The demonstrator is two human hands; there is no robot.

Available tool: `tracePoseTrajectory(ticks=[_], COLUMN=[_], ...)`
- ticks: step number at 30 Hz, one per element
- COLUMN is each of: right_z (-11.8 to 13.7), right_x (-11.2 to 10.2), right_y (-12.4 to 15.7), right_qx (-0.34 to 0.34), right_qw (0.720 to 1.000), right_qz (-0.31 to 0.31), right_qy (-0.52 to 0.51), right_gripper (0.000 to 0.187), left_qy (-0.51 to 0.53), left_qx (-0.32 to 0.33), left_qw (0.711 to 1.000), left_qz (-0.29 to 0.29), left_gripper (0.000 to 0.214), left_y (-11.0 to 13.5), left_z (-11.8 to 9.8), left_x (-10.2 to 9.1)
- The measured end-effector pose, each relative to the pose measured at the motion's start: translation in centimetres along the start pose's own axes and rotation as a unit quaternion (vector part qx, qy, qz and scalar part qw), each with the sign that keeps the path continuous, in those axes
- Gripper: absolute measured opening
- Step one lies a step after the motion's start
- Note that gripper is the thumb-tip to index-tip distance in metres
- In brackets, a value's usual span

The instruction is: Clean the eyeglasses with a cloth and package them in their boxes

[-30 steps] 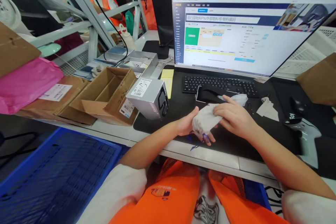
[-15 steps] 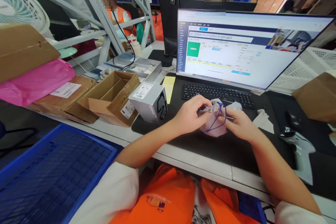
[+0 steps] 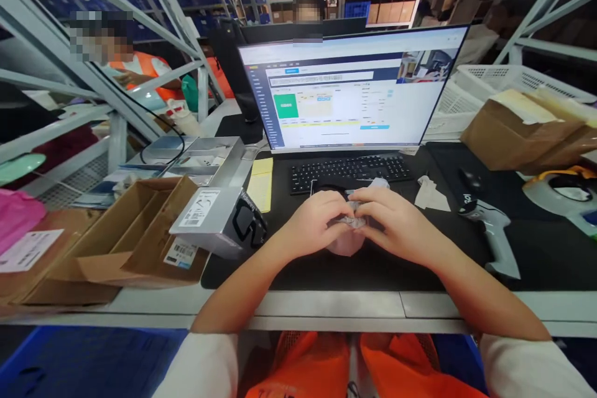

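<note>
Both hands meet over a pale drawstring bag (image 3: 346, 245) in front of the keyboard. My left hand (image 3: 317, 219) has its fingers closed on the left side of the bag's gathered mouth. On the other side, my right hand (image 3: 392, 224) grips the mouth with thumb and fingers. The blue cord is hidden, and I cannot see what the bag contains. Left of my left hand stands a silver-grey product box (image 3: 219, 221) with a white label and a dark picture on its side.
A keyboard (image 3: 349, 171) and monitor (image 3: 336, 93) stand behind my hands. To the left are open cardboard boxes (image 3: 140, 230). On the right lie a barcode scanner (image 3: 494, 236), a mouse (image 3: 470, 179), crumpled paper (image 3: 431, 193) and a tape roll (image 3: 564, 189). Two people sit beyond.
My view has turned right. My hands have drawn closer together over the bag's mouth, and my right hand has moved from the bag's side and cord onto the mouth.
</note>
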State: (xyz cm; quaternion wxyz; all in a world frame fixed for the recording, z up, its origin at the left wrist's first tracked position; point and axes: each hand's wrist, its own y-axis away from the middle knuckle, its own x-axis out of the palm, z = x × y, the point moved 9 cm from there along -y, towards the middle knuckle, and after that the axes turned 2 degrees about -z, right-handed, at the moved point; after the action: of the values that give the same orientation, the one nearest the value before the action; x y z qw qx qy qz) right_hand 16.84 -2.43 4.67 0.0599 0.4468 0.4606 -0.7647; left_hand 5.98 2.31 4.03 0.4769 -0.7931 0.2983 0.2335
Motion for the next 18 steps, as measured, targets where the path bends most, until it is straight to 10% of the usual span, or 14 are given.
tracePoseTrajectory(ticks=[9, 18], right_z=[-1.1, -2.2], right_x=[0.3, -1.7], right_y=[0.5, 0.8], right_qx=[0.021, 0.046], right_qw=[0.988, 0.985], right_qz=[0.130, 0.124], right_qy=[-0.084, -0.114], right_gripper=[0.019, 0.013], left_qy=[-0.091, 0.013], left_qx=[0.048, 0.055], left_qw=[0.989, 0.997], left_qz=[0.108, 0.047], left_gripper=[0.039, 0.032], left_y=[0.1, -0.2], left_z=[-0.6, -0.6], left_x=[0.2, -1.6])
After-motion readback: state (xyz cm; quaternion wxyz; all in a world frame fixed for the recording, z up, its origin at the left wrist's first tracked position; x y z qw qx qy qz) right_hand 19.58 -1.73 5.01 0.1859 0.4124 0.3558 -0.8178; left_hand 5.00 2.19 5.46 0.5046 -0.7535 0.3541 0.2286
